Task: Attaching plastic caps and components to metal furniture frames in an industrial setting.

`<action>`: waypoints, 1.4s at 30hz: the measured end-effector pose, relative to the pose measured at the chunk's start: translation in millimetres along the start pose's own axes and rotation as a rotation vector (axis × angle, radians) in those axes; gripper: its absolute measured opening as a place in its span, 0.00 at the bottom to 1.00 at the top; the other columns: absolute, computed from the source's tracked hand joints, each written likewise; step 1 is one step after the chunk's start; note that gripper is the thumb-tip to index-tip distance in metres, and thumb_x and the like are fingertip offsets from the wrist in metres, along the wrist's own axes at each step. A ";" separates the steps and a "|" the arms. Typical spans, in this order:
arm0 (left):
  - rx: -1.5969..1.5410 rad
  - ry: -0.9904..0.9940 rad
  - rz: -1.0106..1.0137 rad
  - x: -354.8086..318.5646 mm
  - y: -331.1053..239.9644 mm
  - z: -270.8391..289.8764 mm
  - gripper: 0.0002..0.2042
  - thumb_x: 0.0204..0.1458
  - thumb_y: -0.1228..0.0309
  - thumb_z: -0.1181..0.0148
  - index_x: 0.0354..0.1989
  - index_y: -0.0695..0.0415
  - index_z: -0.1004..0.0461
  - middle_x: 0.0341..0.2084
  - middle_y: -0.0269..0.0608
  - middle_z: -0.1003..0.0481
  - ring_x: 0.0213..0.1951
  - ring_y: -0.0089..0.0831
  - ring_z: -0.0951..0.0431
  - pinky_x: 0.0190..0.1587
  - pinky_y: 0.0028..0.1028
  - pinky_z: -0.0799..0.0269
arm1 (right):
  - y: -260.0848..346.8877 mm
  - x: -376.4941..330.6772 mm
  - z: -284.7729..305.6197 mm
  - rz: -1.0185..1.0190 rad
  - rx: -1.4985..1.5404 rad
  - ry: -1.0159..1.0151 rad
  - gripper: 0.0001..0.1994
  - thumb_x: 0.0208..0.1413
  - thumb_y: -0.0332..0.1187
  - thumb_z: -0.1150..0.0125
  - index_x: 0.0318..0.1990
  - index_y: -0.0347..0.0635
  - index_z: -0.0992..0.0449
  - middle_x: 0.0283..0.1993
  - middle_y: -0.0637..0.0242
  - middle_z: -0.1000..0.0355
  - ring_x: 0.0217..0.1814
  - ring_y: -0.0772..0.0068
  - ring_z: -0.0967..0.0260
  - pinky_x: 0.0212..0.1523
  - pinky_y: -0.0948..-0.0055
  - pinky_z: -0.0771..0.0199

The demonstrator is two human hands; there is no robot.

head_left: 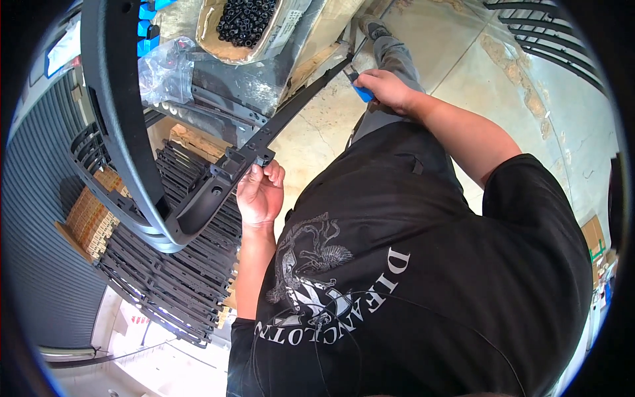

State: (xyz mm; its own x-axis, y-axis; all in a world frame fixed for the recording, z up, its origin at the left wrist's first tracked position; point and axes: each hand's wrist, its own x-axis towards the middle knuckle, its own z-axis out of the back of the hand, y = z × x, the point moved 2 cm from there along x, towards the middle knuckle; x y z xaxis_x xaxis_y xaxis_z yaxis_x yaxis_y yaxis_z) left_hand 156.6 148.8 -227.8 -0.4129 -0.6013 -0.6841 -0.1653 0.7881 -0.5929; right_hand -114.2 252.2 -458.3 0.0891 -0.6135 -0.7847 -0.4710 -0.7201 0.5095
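A long, curved black plastic frame (215,193) runs from the upper left, bends at the bottom, and rises toward the bench corner. My left hand (260,192) is closed at a small bracket on the frame's near side, with thumb and fingers pressed to it. Near the frame's far tip, my right hand (391,92) is wrapped round a small blue-handled tool (363,91) with a dark end. That tool's exact kind is hard to make out. Its end lies close to the frame tip; whether they touch I cannot tell.
A cardboard box (281,33) of small black round parts (246,22) stands on the grey bench (231,86), near a clear plastic bag (165,71). Stacked black curved parts (169,264) lie below left, beside a corrugated wall (46,198). More black curved parts (539,33) are at upper right.
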 end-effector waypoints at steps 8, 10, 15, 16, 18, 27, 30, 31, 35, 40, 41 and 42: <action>0.149 -0.186 -0.192 -13.8 -4.9 14.1 0.07 0.67 0.70 0.46 0.44 0.60 0.27 0.28 0.34 0.33 0.33 0.26 0.37 0.36 0.27 0.39 | 5.2 -18.2 18.1 -0.022 0.040 -0.065 0.13 0.63 0.43 0.44 0.43 0.43 0.23 0.33 0.74 0.32 0.30 0.81 0.39 0.29 0.75 0.37; 0.144 -0.278 -0.101 -18.8 -7.5 17.7 0.08 0.68 0.68 0.47 0.43 0.60 0.28 0.28 0.33 0.35 0.32 0.26 0.38 0.36 0.26 0.39 | 0.2 -15.8 26.0 0.026 0.041 -0.039 0.14 0.63 0.43 0.44 0.44 0.43 0.24 0.34 0.74 0.32 0.31 0.82 0.39 0.28 0.76 0.38; 0.078 -0.286 0.136 -20.4 17.0 40.6 0.15 0.71 0.60 0.51 0.36 0.58 0.31 0.23 0.33 0.41 0.28 0.27 0.41 0.32 0.29 0.45 | 6.5 -28.9 20.0 0.072 -0.049 0.003 0.22 0.59 0.47 0.39 0.52 0.37 0.22 0.37 0.67 0.27 0.33 0.75 0.31 0.32 0.71 0.27; 0.067 -0.176 0.132 -16.8 19.9 39.3 0.14 0.71 0.60 0.51 0.38 0.59 0.30 0.25 0.38 0.34 0.30 0.30 0.33 0.34 0.31 0.37 | 14.0 -35.7 13.0 0.119 -0.088 0.016 0.22 0.59 0.47 0.39 0.51 0.38 0.22 0.37 0.67 0.27 0.33 0.74 0.30 0.32 0.71 0.27; 0.229 -0.371 0.175 -17.3 27.9 30.1 0.10 0.69 0.65 0.48 0.40 0.60 0.29 0.33 0.45 0.25 0.38 0.34 0.25 0.40 0.33 0.28 | 23.8 -41.1 1.0 0.266 -0.247 0.110 0.22 0.59 0.48 0.37 0.49 0.38 0.21 0.37 0.63 0.24 0.35 0.72 0.28 0.36 0.70 0.26; 0.300 0.058 0.277 14.2 63.5 24.7 0.18 0.56 0.79 0.48 0.56 0.60 0.31 0.41 0.41 0.26 0.37 0.28 0.27 0.42 0.27 0.32 | 72.2 -83.7 -83.4 0.420 -0.669 0.426 0.22 0.55 0.50 0.29 0.39 0.36 0.21 0.32 0.55 0.24 0.35 0.63 0.26 0.40 0.63 0.26; 0.273 0.123 0.223 14.4 67.2 15.6 0.31 0.52 0.68 0.46 0.67 0.62 0.39 0.42 0.38 0.27 0.41 0.27 0.29 0.44 0.27 0.33 | 77.5 -92.3 -112.5 0.660 -0.992 0.421 0.20 0.54 0.47 0.31 0.40 0.36 0.21 0.34 0.49 0.24 0.37 0.52 0.24 0.39 0.59 0.26; 0.206 0.029 0.184 10.1 61.6 5.3 0.26 0.54 0.69 0.46 0.63 0.61 0.36 0.39 0.37 0.27 0.39 0.26 0.29 0.43 0.26 0.34 | 86.4 -97.2 -116.7 0.671 -1.021 0.430 0.20 0.54 0.47 0.31 0.40 0.36 0.21 0.34 0.49 0.24 0.37 0.52 0.24 0.39 0.59 0.26; 0.295 -0.067 0.046 0.8 58.8 6.0 0.15 0.62 0.67 0.45 0.53 0.61 0.27 0.38 0.36 0.26 0.40 0.25 0.28 0.45 0.26 0.33 | 114.0 -115.1 -138.2 0.576 -1.054 0.785 0.20 0.54 0.46 0.33 0.43 0.36 0.20 0.35 0.49 0.23 0.39 0.49 0.23 0.41 0.56 0.26; 0.268 -0.183 0.051 -4.7 75.6 18.2 0.10 0.62 0.64 0.42 0.42 0.59 0.24 0.33 0.35 0.24 0.37 0.24 0.27 0.41 0.26 0.31 | 110.9 -102.8 -138.4 0.497 -0.989 0.680 0.19 0.55 0.44 0.34 0.42 0.36 0.19 0.36 0.49 0.21 0.41 0.49 0.22 0.45 0.59 0.24; 0.262 -0.203 0.053 -2.7 77.3 23.4 0.10 0.62 0.64 0.41 0.41 0.59 0.25 0.32 0.36 0.24 0.35 0.25 0.27 0.39 0.26 0.31 | 108.0 -94.6 -132.9 0.540 -1.009 0.542 0.17 0.56 0.43 0.35 0.42 0.36 0.18 0.35 0.53 0.20 0.40 0.56 0.22 0.45 0.61 0.24; 0.240 -0.205 0.030 -3.8 74.3 25.1 0.10 0.62 0.64 0.41 0.41 0.59 0.25 0.32 0.36 0.24 0.35 0.25 0.27 0.39 0.26 0.31 | 107.7 -91.7 -130.3 0.546 -1.038 0.555 0.17 0.56 0.43 0.35 0.42 0.36 0.18 0.35 0.53 0.20 0.40 0.56 0.22 0.45 0.61 0.24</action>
State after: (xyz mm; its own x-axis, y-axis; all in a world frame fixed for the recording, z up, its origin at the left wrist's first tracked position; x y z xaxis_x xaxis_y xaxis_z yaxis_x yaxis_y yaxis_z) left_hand 168.3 206.3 -279.9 -0.2208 -0.6117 -0.7597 0.0707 0.7668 -0.6380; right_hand -58.7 188.6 -285.5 0.5695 -0.7774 -0.2671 0.3123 -0.0960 0.9451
